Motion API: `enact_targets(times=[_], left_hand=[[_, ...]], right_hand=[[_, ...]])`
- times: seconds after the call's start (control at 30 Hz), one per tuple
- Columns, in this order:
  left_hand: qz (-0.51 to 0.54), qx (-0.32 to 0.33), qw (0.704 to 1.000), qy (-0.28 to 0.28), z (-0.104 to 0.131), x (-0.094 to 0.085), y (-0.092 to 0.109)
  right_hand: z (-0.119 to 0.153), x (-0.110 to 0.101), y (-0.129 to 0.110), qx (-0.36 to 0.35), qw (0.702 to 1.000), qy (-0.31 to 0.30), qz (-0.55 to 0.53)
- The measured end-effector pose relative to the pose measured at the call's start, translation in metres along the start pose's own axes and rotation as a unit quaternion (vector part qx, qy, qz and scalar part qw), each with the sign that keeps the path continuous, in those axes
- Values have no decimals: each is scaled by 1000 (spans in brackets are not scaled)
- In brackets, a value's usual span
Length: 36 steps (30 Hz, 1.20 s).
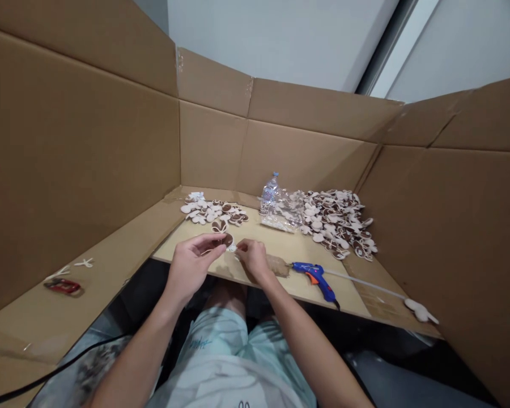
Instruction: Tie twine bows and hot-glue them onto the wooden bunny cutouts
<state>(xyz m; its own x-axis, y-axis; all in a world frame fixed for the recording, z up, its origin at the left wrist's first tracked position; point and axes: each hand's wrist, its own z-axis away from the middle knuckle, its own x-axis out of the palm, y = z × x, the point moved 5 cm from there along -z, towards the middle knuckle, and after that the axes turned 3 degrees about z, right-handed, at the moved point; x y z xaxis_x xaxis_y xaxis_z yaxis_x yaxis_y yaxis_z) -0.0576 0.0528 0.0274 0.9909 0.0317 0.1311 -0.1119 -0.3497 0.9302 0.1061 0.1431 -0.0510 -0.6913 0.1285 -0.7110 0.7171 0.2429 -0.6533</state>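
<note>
My left hand [196,258] pinches a brown rounded ornament [228,240] between thumb and fingertips, over the front part of the board. Cream cord loops like a bow stand at the ornament's upper end, by a second brown lobe [219,226]. At its lower right edge is a small white lacy piece [232,248]. The fingers of my right hand [252,256] are pinched together at this lacy trim, though the exact contact is too small to make out. Just right of that hand lies a brownish pad [278,265], with the nozzle of a blue glue gun [317,275] at its edge.
Behind my hands lies a pile of white and brown ornaments [212,211]; a larger heap [335,221] lies at right. A plastic bottle [272,187] and clear bag [280,212] stand between. A red cutter [62,285] lies left, a white piece [420,310] right. Cardboard walls [310,153] surround the board.
</note>
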Motion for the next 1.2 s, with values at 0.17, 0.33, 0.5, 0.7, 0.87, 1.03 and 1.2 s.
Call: enact_targets(times=[0.17, 0.33, 0.5, 0.7, 0.87, 1.03, 1.2], left_hand=[[-14, 4, 1000, 1, -1, -1, 1], [-17, -4, 1000, 5, -2, -2, -3], [-23, -6, 1000, 2, -1, 1, -2], [-49, -9, 999, -20, 4, 10, 4], [-39, -5, 999, -35, 10, 18, 6], [-35, 7, 998, -53, 15, 24, 7], [-28, 15, 998, -53, 20, 26, 11]], right_hand=[[5, -8, 0, 15, 986, 25, -163], [20, -20, -6, 30, 944, 14, -327], [32, -31, -12, 69, 898, 33, -432], [48, -42, -25, 85, 844, 50, -527], [70, -56, -39, 83, 805, 70, -583], [85, -69, -47, 81, 784, 83, -610], [94, -75, -52, 70, 763, 73, -639]])
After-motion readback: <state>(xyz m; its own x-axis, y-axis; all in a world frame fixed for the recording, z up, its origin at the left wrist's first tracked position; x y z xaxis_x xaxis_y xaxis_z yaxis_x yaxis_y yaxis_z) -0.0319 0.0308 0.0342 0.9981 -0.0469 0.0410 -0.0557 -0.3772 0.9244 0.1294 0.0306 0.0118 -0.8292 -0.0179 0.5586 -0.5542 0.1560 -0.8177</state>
